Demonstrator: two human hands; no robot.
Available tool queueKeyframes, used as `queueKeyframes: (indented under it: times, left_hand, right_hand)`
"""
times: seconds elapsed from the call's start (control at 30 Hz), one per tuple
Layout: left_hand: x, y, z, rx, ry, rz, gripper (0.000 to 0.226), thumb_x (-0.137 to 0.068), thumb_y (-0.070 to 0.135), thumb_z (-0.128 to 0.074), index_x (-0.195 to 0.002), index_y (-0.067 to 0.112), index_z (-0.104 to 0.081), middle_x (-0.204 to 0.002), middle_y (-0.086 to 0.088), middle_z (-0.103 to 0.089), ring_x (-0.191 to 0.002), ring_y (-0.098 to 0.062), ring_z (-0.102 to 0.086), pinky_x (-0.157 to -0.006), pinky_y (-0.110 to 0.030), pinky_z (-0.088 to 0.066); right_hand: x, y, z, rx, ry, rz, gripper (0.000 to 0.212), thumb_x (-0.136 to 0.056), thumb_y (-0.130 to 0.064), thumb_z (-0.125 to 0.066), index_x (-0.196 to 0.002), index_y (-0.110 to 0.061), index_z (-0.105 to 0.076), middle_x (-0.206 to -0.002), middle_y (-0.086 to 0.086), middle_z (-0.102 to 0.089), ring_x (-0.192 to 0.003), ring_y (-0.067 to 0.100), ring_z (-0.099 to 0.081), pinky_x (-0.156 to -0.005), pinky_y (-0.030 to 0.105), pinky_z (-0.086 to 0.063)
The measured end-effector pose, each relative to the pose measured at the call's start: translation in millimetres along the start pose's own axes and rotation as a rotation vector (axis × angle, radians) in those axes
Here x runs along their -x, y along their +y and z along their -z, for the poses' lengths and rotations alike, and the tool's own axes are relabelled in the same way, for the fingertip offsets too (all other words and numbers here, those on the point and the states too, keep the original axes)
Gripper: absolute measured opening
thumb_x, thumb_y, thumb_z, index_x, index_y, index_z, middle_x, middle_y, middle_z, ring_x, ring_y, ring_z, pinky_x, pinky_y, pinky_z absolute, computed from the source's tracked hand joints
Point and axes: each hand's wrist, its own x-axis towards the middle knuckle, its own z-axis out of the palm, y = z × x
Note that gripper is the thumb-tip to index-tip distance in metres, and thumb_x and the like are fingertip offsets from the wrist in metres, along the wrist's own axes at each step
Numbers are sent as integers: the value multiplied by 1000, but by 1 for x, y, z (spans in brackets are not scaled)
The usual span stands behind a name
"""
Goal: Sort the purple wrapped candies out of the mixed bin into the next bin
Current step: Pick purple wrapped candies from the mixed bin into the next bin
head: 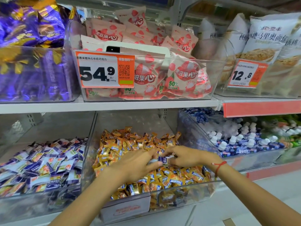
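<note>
Bare forearms, no sleeves showing, and there's a thin red string bracelet [219, 167] knotted round the right wrist

light: bright, even | glare: clear bin walls [76, 39] | edges: soft, bowed by wide-angle lens

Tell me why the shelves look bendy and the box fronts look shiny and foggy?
Head view: the wide-angle lens bends the shelf edge; store light glares off the clear orange-candy bin, hazing the candies behind; the picture's edges go soft and blurry.
</note>
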Motion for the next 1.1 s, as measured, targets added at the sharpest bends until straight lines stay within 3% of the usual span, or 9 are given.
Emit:
queueKeyframes:
  times: [0.1,0.2,0.33,0.47,0.57,0.67,0.77,1.0,1.1]
  left_hand:
    - [22,-11,5,44,26,4,29,-96,57,-40,-95,29,-47,-83,9,-55,-69,-10,-45,-60,-27,-33]
    - [41,-22,9,72,56,48,32,-90,64,-41,-95,34,-50,-86,10,-65,-76,-8,-57,-72,-32,-45]
    - [55,-19,8,65,214,78,28,-90,61,-42,-102,37,-50,-86,16,-60,-84,-3,-55,-68,-20,-43]
    - [54,-13,13,95,348,119,33,-91,60,-39,-111,37,-51,-85,14,-60,-75,1,-52,-62,-16,-37]
    - [51,-11,18,141,389,166,35,-89,63,-37,-110,39,-52,-101,19,-64,-61,1,-54,-63,-24,-43]
    - [55,-7,22,211,465,206,44,-81,71,-31,-104,41,-52,-97,17,-66,-54,-1,-56,-65,-32,-51]
    - [64,-3,25,211,515,244,40,-83,69,-34,-104,42,-52,-87,17,-66,-49,0,-51,-53,-23,-40]
    - [85,-3,32,191,475,317,45,-81,68,-30,-112,42,-51,-102,15,-69,-63,7,-57,-61,-23,-40]
    - [89,-3,34,201,501,326,45,-82,67,-33,-113,41,-53,-115,21,-63,-92,2,-57,-74,-25,-44]
  right_hand:
    - [-9,-4,-2,-12,-61,19,49,-92,-28,-64,-136,-10,-52,-121,-2,-62,-107,-1,-60,-86,15,-44]
    - [-23,-7,-7,75,48,13,43,-86,-29,-72,-123,-10,-62,-130,5,-59,-119,22,-55,-92,26,-44]
    - [-14,-3,4,-153,18,0,22,-94,-29,-62,-105,-10,-64,-91,1,-61,-77,10,-56,-73,16,-45]
    - [18,-5,15,-368,41,9,49,-99,-32,-51,-143,-15,-40,-148,0,-39,-130,17,-43,-106,30,-36]
    - [30,-9,15,-452,122,91,49,-100,-31,-48,-145,-16,-37,-143,-2,-41,-129,7,-44,-108,32,-35]
    - [22,-14,13,-191,309,270,23,-98,-29,-54,-115,-17,-63,-110,-7,-65,-94,-1,-57,-87,32,-48]
    - [3,-29,18,-15,349,297,31,-95,-34,-59,-125,-27,-64,-128,-9,-63,-112,8,-59,-91,24,-49]
    - [-23,-46,-4,273,67,309,38,-92,-18,-62,-130,-20,-61,-117,1,-67,-104,21,-60,-87,34,-50]
    - [-22,-46,-8,275,156,314,34,-90,-23,-66,-124,-21,-66,-112,4,-69,-100,20,-60,-83,33,-49]
